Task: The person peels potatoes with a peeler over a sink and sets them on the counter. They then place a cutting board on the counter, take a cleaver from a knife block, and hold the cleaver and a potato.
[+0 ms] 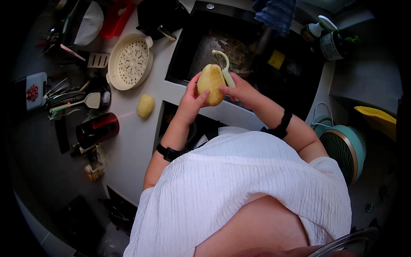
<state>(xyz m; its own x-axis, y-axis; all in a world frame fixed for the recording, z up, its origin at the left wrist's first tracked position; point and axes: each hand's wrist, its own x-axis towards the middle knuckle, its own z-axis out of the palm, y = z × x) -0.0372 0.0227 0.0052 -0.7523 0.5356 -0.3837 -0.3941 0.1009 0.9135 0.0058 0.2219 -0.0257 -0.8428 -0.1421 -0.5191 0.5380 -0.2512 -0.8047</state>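
Above the near edge of the dark sink (182, 55), my left hand (192, 99) is wrapped round a large potato (210, 83), with its thumb across the lower part. The potato looks mostly peeled, with a browner patch on its right side. In my right hand (243, 91) is a pale peeler (227, 70), its curved head pointing up beside the potato, and the thumb touches the potato's right side. Strips of peel (229, 49) lie in the sink below. A smaller peeled potato (145, 106) rests on the white counter (132, 145) to the left.
A cream strainer basket (131, 62) stands left of the sink. Further left are utensils (92, 100) and a dark red container (98, 129). A yellow sponge (276, 59), bottles (332, 46) and a blue cloth (276, 15) are at the right. A green fan (349, 147) stands lower right.
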